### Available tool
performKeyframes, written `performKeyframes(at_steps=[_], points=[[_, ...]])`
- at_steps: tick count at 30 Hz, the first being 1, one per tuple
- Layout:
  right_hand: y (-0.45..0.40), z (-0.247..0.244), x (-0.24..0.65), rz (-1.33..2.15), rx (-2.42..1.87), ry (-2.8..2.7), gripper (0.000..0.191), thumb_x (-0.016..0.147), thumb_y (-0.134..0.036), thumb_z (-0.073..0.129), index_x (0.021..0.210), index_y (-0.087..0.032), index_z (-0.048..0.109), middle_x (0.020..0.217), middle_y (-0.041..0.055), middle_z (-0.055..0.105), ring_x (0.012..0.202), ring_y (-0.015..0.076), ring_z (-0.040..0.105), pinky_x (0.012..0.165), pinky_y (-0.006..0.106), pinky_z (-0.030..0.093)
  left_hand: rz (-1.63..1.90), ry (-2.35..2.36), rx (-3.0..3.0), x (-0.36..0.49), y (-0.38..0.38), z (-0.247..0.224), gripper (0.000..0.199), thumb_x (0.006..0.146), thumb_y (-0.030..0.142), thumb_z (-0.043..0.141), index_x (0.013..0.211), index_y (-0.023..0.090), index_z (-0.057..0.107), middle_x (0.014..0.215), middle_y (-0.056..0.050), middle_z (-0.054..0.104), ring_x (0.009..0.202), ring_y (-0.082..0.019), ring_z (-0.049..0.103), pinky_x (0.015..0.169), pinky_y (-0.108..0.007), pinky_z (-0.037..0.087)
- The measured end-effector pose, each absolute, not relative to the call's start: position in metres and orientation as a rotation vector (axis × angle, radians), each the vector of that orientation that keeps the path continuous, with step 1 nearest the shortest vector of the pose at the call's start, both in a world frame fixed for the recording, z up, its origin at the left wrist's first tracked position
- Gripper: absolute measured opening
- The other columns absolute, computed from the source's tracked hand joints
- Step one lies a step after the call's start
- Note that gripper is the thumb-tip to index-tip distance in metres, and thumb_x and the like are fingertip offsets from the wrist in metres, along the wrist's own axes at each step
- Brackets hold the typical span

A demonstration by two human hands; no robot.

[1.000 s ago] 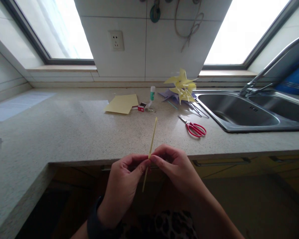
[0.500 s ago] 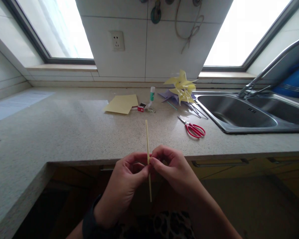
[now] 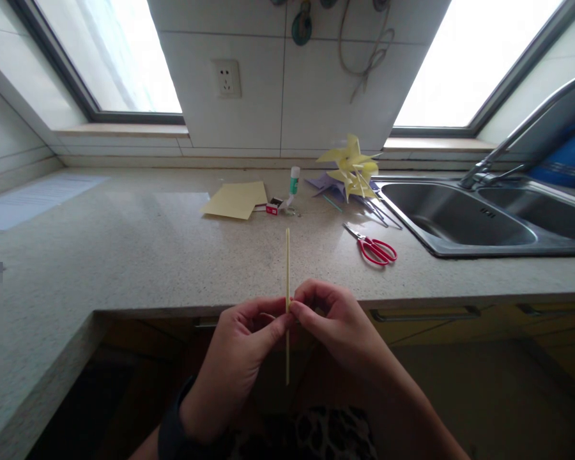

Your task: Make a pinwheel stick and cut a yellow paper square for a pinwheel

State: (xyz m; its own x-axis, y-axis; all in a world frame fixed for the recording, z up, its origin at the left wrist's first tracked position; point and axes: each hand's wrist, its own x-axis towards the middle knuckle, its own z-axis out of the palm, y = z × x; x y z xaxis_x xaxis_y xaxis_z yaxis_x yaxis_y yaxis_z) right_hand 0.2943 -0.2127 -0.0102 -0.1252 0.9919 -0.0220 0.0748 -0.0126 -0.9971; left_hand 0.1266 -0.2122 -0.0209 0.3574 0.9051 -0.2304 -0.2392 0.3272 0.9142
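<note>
Two hands (image 3: 244,345) (image 3: 333,319) pinch one thin yellow piece (image 3: 288,265).

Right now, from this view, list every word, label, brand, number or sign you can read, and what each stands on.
No text can be read here.
Paper sheet at far left: faint lines, too blurred to read.
Small red box: white marks, too small to read.
White-capped green tube: label too small to read.
Held yellow piece: no text visible.
</note>
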Motion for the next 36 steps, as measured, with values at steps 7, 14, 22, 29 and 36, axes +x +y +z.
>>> performKeyframes(at_steps=[7, 14, 22, 29, 36], points=[[-0.211, -0.011, 0.298, 1.413, -1.114, -1.266, 0.021, 0.083, -0.036, 0.074, 0.083, -0.017, 0.065, 0.073, 0.0002, 0.066, 0.065, 0.0117, 0.063, 0.061, 0.025, 0.049, 0.889, 0.893, 1.049, 0.127, -0.212, -0.015, 0.025, 0.084, 0.029, 0.076, 0.108, 0.024, 0.078, 0.101, -0.006, 0.079, 0.097, -0.023, 0.073, 0.085, -0.032, 0.055], [-0.205, -0.016, 0.304, 1.534, -1.002, -1.146, 0.031, 0.075, -0.036, 0.083, 0.086, -0.018, 0.06, 0.075, -0.0009, 0.067, 0.067, 0.0102, 0.063, 0.061, 0.022, 0.048, 0.85, 0.904, 1.152, 0.124, -0.21, -0.008, 0.029, 0.088, 0.036, 0.072, 0.114, 0.024, 0.076, 0.109, -0.007, 0.077, 0.105, -0.024, 0.07, 0.087, -0.031, 0.052], [-0.199, -0.017, 0.306, 1.494, -1.004, -1.157, 0.034, 0.069, -0.037, 0.088, 0.082, -0.019, 0.061, 0.074, -0.0016, 0.065, 0.064, 0.0106, 0.061, 0.058, 0.023, 0.047, 0.844, 0.768, 0.951, 0.129, -0.207, -0.009, 0.026, 0.089, 0.031, 0.072, 0.113, 0.022, 0.076, 0.098, -0.006, 0.079, 0.085, -0.016, 0.072, 0.08, -0.024, 0.053], [-0.196, -0.012, 0.31, 1.344, -1.135, -1.263, 0.033, 0.078, -0.047, 0.078, 0.082, -0.019, 0.061, 0.072, -0.0007, 0.06, 0.063, 0.0108, 0.054, 0.055, 0.024, 0.042, 0.882, 0.758, 0.802, 0.13, -0.199, -0.011, 0.023, 0.083, 0.026, 0.079, 0.105, 0.019, 0.077, 0.089, -0.005, 0.078, 0.074, -0.01, 0.069, 0.072, -0.018, 0.054], [-0.162, 0.008, 0.345, 0.886, -1.315, -1.435, 0.029, 0.082, -0.047, 0.07, 0.082, -0.02, 0.063, 0.068, 0.0006, 0.058, 0.061, 0.0126, 0.05, 0.051, 0.025, 0.037, 0.986, 0.787, 0.816, 0.126, -0.156, 0.008, 0.021, 0.079, 0.02, 0.079, 0.099, 0.013, 0.076, 0.085, -0.003, 0.073, 0.07, -0.013, 0.07, 0.073, -0.026, 0.06]])
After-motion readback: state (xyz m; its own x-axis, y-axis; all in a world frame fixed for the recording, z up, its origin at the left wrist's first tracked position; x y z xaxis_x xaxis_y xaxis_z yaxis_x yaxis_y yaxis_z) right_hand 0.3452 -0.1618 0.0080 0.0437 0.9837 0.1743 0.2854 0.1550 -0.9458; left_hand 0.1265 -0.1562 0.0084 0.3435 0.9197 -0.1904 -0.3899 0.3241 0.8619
